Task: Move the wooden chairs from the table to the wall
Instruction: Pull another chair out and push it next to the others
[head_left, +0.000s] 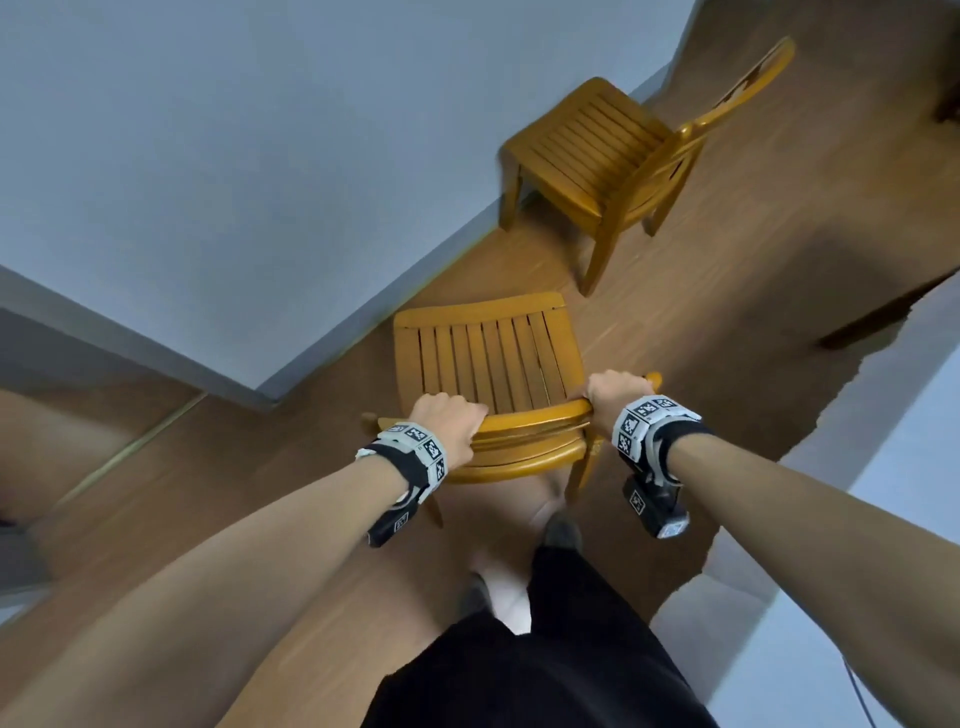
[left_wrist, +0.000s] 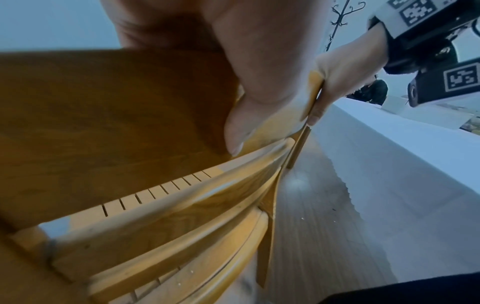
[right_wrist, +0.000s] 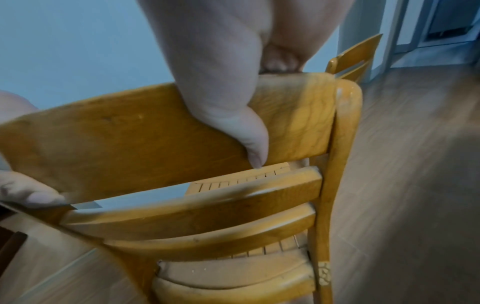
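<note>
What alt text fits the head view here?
Seen from above, the left hand and right hand grip the top rail of a wooden chair facing a blue-grey wall. A second wooden chair stands against that wall.

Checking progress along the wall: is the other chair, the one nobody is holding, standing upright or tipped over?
Upright. The far chair stands on its legs, seat level, its front against the wall.
</note>
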